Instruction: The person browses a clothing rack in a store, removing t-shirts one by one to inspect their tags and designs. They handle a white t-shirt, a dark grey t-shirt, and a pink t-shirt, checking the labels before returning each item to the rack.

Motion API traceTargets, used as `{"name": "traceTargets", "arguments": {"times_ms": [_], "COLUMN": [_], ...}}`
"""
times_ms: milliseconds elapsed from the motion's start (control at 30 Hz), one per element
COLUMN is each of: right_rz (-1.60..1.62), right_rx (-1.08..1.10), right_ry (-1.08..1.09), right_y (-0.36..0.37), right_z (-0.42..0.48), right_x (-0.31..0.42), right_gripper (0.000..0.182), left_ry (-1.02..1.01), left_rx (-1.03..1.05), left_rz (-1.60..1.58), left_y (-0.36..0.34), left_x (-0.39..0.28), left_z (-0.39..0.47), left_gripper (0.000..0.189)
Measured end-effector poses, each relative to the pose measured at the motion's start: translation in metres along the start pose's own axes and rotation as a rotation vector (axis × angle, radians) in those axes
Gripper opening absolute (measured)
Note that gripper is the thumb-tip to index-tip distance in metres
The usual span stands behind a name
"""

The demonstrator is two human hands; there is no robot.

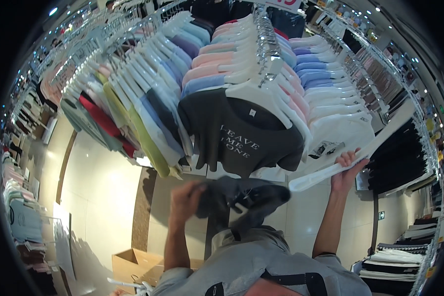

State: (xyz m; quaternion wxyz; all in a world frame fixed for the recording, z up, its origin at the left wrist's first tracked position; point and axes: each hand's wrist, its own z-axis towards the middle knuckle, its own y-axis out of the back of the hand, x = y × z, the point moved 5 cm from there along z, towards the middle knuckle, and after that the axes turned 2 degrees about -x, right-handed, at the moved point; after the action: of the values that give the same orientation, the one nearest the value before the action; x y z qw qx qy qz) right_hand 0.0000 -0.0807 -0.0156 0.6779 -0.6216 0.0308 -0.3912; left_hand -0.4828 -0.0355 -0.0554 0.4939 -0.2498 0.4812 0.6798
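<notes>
My left hand point(187, 199) grips a dark garment point(222, 192), which hangs bunched and blurred in front of my body. In my right hand point(347, 166) is a white plastic hanger point(383, 137), held out at a slant to the right with no clothing on it. Ahead of me, a dark grey T-shirt point(240, 144) with printed lettering faces me on a white hanger at the front of the middle row. The right hand is close to the white shirts point(336, 122) on the rack beside that row.
Left of the middle row hang several coloured tops point(148, 100). A cardboard box point(124, 264) stands on the floor at lower left, by white hangers point(133, 284) and part of another person's hand point(119, 292). Folded clothes point(392, 261) are stacked at lower right, below dark garments point(399, 159).
</notes>
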Motion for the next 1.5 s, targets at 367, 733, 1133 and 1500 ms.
{"name": "traceTargets", "arguments": {"times_ms": [367,733,1133,1500], "right_rz": [-1.702,-1.776,-1.901,-1.64], "right_rx": [0.648,0.835,0.636,0.954], "right_ry": [-0.207,-0.405,0.669,-0.463], "right_y": [-0.181,-0.2,-0.19,0.011], "right_z": [0.044,0.066,0.01,-0.111], "right_x": [-0.099,-0.16,-0.094,-0.115], "right_gripper": [0.042,0.048,0.047,0.056], "left_ry": [-0.113,-0.107,-0.107,-0.166], "left_rx": [0.185,0.083,0.177,0.224], "left_rz": [-0.087,-0.042,-0.018,-0.002], "left_y": [-0.019,0.008,-0.03,-0.099], "left_x": [-0.034,-0.033,-0.062,-0.142], "left_z": [-0.016,-0.036,-0.005,0.008], "left_gripper": [0.017,0.017,0.013,0.013]}}
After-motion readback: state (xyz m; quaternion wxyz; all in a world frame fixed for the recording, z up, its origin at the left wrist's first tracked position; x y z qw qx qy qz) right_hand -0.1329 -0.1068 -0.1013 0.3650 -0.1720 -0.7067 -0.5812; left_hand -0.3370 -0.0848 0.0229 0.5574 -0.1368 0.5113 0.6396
